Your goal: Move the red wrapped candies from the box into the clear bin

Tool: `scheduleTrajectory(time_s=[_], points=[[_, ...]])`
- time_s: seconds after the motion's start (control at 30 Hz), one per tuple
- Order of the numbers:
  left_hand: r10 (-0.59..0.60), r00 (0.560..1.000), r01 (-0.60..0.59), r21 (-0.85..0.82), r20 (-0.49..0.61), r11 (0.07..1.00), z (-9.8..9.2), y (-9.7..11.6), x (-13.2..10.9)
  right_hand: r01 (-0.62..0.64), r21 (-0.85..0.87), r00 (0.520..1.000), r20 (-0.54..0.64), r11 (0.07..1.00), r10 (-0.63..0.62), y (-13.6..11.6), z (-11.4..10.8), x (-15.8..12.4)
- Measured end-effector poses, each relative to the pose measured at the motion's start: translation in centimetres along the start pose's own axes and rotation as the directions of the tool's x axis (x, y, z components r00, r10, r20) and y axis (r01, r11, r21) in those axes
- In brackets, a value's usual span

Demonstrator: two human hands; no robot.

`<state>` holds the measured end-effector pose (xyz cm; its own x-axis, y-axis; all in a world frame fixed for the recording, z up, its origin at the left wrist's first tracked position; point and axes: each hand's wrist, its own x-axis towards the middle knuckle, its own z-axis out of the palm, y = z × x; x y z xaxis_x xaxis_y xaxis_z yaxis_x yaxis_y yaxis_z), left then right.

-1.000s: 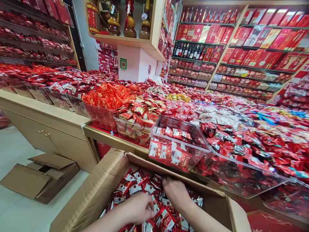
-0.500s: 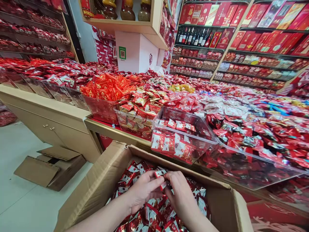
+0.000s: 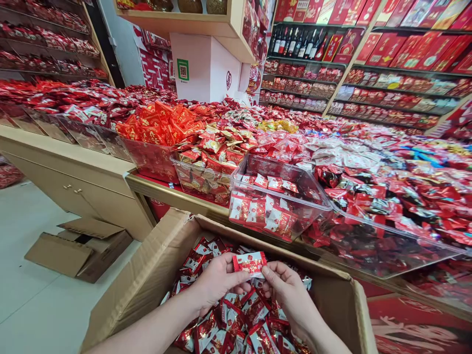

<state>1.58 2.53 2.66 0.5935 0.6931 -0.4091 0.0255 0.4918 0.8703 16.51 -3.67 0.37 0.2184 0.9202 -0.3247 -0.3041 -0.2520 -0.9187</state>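
Note:
My left hand [image 3: 216, 282] and my right hand [image 3: 285, 290] are both closed on one small red-and-white candy packet [image 3: 250, 263], which they hold flat between them. The packet hangs over an open cardboard box [image 3: 147, 285] filled with several packets of the same kind [image 3: 239, 319]. Just beyond the box a clear plastic bin [image 3: 295, 184] stands on the counter's front edge. It is partly filled with matching red-and-white packets [image 3: 263, 214].
A wide counter [image 3: 173, 196] carries heaps of wrapped sweets in clear bins [image 3: 206, 184]. Shelves of red gift boxes and bottles [image 3: 368, 64] line the back wall. A flattened empty cardboard box [image 3: 79, 250] lies on the pale floor at left, beside a wooden cabinet [image 3: 77, 191].
Both hands rose out of the packets in the box, came together and now hold a single packet up between them. The view has tilted slightly downward.

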Motion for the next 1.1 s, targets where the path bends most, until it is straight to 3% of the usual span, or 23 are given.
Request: scheduleTrajectory(time_s=[0.13,0.23,0.47,0.7,0.83,1.1], points=[[0.041,0.998,-0.046,0.128,0.042,0.991,-0.4,-0.2,0.3,0.036,-0.05,0.999,0.007,0.998,-0.036,-0.7,0.0,-0.2],[0.025,0.998,-0.033,0.136,0.056,0.99,-0.5,0.2,0.2,0.022,-0.049,0.998,0.064,0.999,-0.018,-1.0,0.0,-0.4],[-0.034,0.995,0.034,0.008,0.089,0.999,-0.4,0.9,-0.3,-0.155,0.226,0.974,0.198,0.962,0.11,-1.6,0.2,-0.5],[0.094,0.995,-0.093,-0.014,0.036,0.996,0.3,0.4,-0.1,-0.132,0.304,0.991,0.066,0.943,0.117,-1.9,0.7,-0.7],[0.157,0.987,-0.157,0.002,0.015,0.988,0.7,-0.1,0.2,-0.081,0.289,0.996,0.063,0.954,0.065,-1.3,0.7,-0.5],[0.081,0.993,-0.091,0.104,0.091,0.99,0.5,-0.2,-0.2,-0.059,0.207,0.997,0.066,0.977,0.046,-0.9,0.4,-0.7]])
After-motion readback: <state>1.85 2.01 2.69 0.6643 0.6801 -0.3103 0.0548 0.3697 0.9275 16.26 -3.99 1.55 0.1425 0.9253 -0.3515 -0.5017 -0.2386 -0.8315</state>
